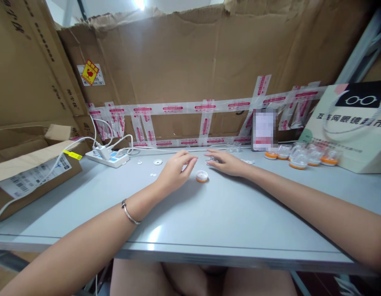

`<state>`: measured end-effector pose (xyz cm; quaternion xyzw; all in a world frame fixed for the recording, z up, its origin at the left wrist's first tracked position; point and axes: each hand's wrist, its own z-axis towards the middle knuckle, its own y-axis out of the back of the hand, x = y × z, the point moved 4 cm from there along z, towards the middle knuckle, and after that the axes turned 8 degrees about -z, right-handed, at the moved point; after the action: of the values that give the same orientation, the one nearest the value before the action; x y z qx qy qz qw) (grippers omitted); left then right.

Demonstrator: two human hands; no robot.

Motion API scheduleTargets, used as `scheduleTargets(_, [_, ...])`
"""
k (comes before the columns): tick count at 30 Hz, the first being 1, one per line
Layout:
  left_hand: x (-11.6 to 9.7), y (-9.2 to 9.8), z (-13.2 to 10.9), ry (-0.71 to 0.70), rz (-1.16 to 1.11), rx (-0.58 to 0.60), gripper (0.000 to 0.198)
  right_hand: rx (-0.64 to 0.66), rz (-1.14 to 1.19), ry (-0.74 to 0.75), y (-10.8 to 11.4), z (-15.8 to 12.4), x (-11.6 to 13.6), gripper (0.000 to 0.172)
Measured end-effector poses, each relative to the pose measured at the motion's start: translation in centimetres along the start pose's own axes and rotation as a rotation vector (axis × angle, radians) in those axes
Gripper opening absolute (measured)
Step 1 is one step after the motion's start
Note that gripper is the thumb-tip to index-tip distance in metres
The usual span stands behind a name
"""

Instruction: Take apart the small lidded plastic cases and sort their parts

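A small round cup with an orange base and clear wall [202, 176] stands on the table between my hands. My left hand [175, 172] is just left of it, with thumb and fingertips brought together in a pinch. Whatever may be between those fingertips is too small to make out. My right hand [228, 163] is behind the cup and to its right, fingers stretched out and apart from the thumb. Beneath its fingers lies a group of small dark-and-white pieces [212, 160], partly hidden by the hand.
Left of my left hand lie a white ring [158, 162] and small white discs [140, 163]. A power strip [108, 157] with cables and an opened carton [36, 176] stand at left. Several orange-based clear cups [298, 161], a phone-like device [263, 130] and a paper bag [351, 135] stand at right.
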<state>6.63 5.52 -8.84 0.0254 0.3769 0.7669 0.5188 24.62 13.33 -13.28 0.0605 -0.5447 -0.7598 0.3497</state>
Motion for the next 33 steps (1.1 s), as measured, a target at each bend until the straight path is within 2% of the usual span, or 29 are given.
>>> scheduleTargets(3, [0.2,0.0,0.1,0.013,0.003,0.006,0.022,0.092,0.022,0.019,-1.2,0.2,0.3,0.035])
scheduleTargets(7, [0.6,-0.2,0.1,0.063,0.001,0.061,0.026,0.137,0.034,0.000,-0.8,-0.2,-0.1,0.033])
scheduleTargets(11, [1.5,-0.9,-0.5,0.195,-0.061,0.212,0.031,0.155,0.042,-0.041,0.3,-0.8,0.0,0.032])
scheduleTargets(14, [2.0,-1.9,-1.2,0.272,-0.115,0.340,0.049,0.110,0.087,-0.090,1.4,-1.3,1.2,0.037])
scheduleTargets(16, [2.1,-2.5,-1.4,0.290,-0.152,0.376,0.059,0.098,0.127,-0.092,1.8,-1.4,2.5,0.039])
scheduleTargets(20, [2.1,-3.3,-1.1,0.318,-0.234,0.369,0.058,0.153,0.139,-0.054,1.4,-1.6,4.8,0.040])
scheduleTargets(25, [2.3,-3.6,-1.1,0.367,-0.312,0.346,0.051,0.178,0.207,-0.069,0.7,-2.0,5.9,0.031])
scheduleTargets(29, [2.5,-3.8,-1.2,0.398,-0.363,0.336,0.044,0.071,0.239,-0.101,1.3,-2.0,5.7,0.028])
scheduleTargets(33, [2.4,-3.5,-1.3,0.412,-0.365,0.346,0.043,-0.047,0.254,-0.180,1.9,-1.4,4.4,0.035])
